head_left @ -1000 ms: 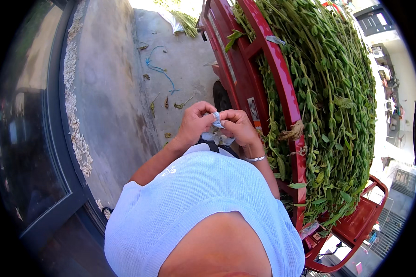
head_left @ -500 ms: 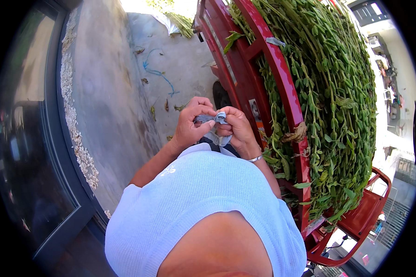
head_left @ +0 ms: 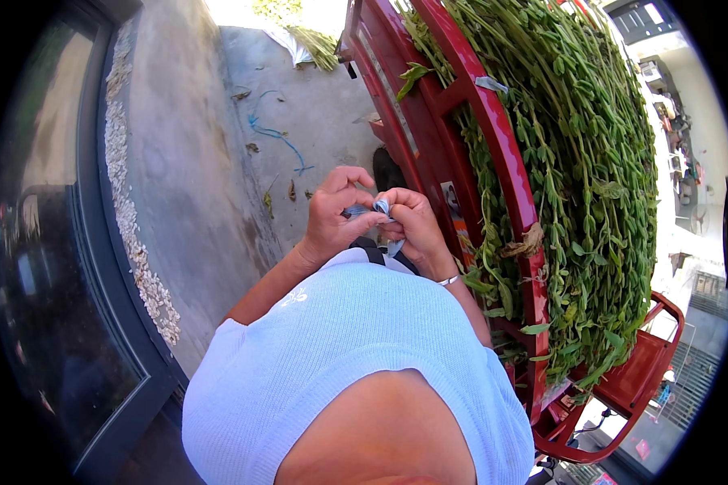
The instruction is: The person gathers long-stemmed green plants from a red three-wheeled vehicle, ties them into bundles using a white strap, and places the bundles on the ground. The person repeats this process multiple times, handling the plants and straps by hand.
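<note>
Biggest: red cart (head_left: 503, 153), filling much of R side, w/ a thick heap of green leafy stalks (head_left: 586, 194) piled inside & pressed up vs. its side rail. Grey concrete slab (head_left: 182, 145) runs up the L, wall or ramp can't tell; beyond it, far L, a dark-framed glass door (head_left: 36, 242). Btwn slab & cart: pale concrete floor (head_left: 323, 105). Person's light-blue knit top (head_left: 364, 331) takes up lower ctr.

Next: red metal seat-like part (head_left: 623, 376), lower R, near the heap's end. Line of whitish pebbles or chips (head_left: 117, 162) btwn slab & door. Small stalk bundle (head_left: 314, 44) by a white sheet, top ctr.

Then hands, up close together in front of top, L of cart. R hand (head_left: 416, 230) closed, thumb & forefinger pinching the knotted part of a grey-blue strip (head_left: 383, 208). L hand (head_left: 332, 212) curled on same strip, a bit of it showing btwn thumb & forefinger; thumb tip just beside knot. Loose end hangs under R fingers.

Smaller: blue string (head_left: 279, 133) on floor, w/ a few dry bits nearby; brown withered leaf (head_left: 526, 241) on cart rail; silver band (head_left: 448, 280), R wrist.
</note>
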`<state>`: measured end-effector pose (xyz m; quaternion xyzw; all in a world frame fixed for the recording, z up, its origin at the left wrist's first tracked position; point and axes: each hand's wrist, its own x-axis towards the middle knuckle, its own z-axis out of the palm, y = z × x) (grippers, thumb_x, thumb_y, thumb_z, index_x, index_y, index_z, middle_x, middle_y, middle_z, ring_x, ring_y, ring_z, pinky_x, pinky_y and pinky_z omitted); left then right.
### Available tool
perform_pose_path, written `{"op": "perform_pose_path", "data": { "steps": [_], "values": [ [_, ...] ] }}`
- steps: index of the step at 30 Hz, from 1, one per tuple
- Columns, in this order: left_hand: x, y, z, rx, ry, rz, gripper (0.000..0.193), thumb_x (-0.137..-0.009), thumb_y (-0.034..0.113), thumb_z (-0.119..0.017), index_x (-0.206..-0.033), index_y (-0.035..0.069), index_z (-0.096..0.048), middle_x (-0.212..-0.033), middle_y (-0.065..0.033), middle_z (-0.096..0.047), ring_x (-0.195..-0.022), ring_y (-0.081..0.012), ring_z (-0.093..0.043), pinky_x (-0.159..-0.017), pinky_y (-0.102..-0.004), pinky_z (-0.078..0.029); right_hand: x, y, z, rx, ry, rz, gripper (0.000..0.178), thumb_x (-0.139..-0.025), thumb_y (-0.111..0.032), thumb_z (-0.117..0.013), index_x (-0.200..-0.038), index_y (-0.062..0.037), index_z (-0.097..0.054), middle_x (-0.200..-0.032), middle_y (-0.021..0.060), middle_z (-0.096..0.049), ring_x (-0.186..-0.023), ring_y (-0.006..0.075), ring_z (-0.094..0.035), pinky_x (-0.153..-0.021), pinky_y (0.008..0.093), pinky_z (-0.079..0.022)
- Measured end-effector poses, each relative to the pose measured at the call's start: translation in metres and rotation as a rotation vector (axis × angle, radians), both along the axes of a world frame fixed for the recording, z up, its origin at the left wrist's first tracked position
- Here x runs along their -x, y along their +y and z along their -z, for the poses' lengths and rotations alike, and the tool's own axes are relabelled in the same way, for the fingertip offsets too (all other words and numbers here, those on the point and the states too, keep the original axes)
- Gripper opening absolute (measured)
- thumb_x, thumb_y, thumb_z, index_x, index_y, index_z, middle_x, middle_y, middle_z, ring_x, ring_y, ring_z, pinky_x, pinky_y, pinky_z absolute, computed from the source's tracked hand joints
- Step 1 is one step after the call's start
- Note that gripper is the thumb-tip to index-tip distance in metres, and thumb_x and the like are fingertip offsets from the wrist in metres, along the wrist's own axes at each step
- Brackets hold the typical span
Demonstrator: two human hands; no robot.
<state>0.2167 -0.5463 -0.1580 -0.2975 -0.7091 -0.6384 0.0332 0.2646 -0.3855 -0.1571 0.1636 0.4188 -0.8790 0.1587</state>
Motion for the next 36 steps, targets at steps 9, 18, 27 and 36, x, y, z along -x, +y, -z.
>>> {"op": "perform_pose_path", "data": {
  "steps": [9, 18, 27, 36],
  "values": [
    [0.012, -0.016, 0.007, -0.168, -0.129, 0.101, 0.014, -0.072, 0.002, -0.070, -0.073, 0.001, -0.056, -0.100, -0.0093, -0.052, -0.079, -0.0150, -0.051, -0.064, -0.0253, -0.040, 0.008, -0.012, -0.011, -0.396, 0.220, 0.264, 0.006, -0.087, 0.000, -0.058, -0.082, -0.0038, -0.060, -0.068, -0.0054, -0.053, -0.055, -0.0005, -0.041, -0.048, 0.0166, -0.030],
    [0.021, -0.034, -0.005, -0.274, -0.332, 0.304, 0.018, -0.082, 0.013, -0.065, -0.073, 0.003, -0.053, -0.101, -0.0103, -0.050, -0.077, -0.0109, -0.043, -0.066, -0.0235, -0.033, 0.016, 0.012, -0.010, -0.517, 0.366, 0.640, 0.013, -0.086, 0.004, -0.058, -0.080, -0.0070, -0.055, -0.081, -0.0015, -0.060, -0.058, -0.0001, -0.044, -0.049, 0.0150, -0.033],
    [0.031, -0.016, -0.024, 0.010, -0.265, 0.239, 0.020, -0.080, 0.018, -0.069, -0.088, 0.001, -0.061, -0.088, -0.0038, -0.058, -0.066, -0.0078, -0.046, -0.059, -0.0239, -0.038, 0.015, 0.013, -0.017, -0.512, 0.329, 0.469, 0.005, -0.088, -0.001, -0.059, -0.086, -0.0059, -0.057, -0.075, -0.0051, -0.054, -0.058, -0.0011, -0.043, -0.048, 0.0142, -0.032],
    [0.031, -0.022, -0.005, -0.037, -0.516, 0.353, 0.023, -0.092, 0.023, -0.058, -0.080, 0.004, -0.059, -0.064, 0.0015, -0.046, -0.052, -0.0046, -0.036, -0.047, -0.0213, -0.028, 0.001, 0.019, -0.030, -0.926, 0.472, 0.286, 0.031, -0.077, -0.009, -0.074, -0.102, -0.0014, -0.057, -0.085, 0.0008, -0.056, -0.060, 0.0012, -0.046, -0.050, 0.0169, -0.037]
  ]
}}
